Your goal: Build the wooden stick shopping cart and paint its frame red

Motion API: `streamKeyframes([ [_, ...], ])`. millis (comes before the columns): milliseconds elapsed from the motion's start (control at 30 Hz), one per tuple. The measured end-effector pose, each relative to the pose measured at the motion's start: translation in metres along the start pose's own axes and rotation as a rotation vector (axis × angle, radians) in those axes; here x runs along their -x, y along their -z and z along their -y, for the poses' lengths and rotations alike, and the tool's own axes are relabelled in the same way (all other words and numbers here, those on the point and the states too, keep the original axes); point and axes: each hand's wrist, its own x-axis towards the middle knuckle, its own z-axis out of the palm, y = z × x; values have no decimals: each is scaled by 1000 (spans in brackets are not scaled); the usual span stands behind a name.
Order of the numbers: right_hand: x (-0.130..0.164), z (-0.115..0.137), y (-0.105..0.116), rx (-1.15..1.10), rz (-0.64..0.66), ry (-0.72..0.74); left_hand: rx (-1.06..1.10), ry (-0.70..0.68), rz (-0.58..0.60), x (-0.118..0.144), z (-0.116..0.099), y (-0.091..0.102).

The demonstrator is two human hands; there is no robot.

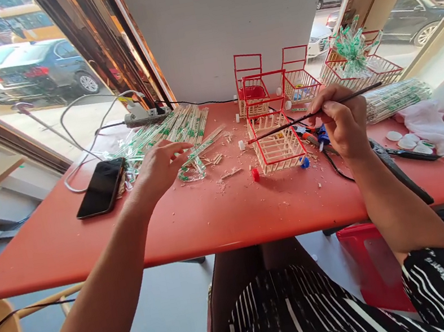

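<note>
My right hand (341, 122) pinches a thin paintbrush (284, 126) whose red tip touches the left rim of a small cart (275, 139) built of sticks with red-painted edges. My left hand (159, 165) rests with loosely curled fingers on the red table (131, 233), touching a pile of wrapped chopsticks (181, 130). A red cap (255, 174) and a blue cap (304, 162) lie at the cart's base.
A black phone (101, 187) lies left of my left hand. Behind are a power strip (142, 117) with cables, more stick carts (297, 84), a chopstick bundle (397, 98), white caps (409, 141), a black tool (399, 175) and cloth. Wood shavings litter the middle.
</note>
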Motion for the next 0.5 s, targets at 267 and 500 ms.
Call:
streamKeyframes([
  [267, 1, -4, -2, -5, 43, 39, -137, 137, 14, -23, 31, -24],
  [500, 3, -5, 0, 46, 61, 22, -150, 164, -82, -26, 31, -39],
])
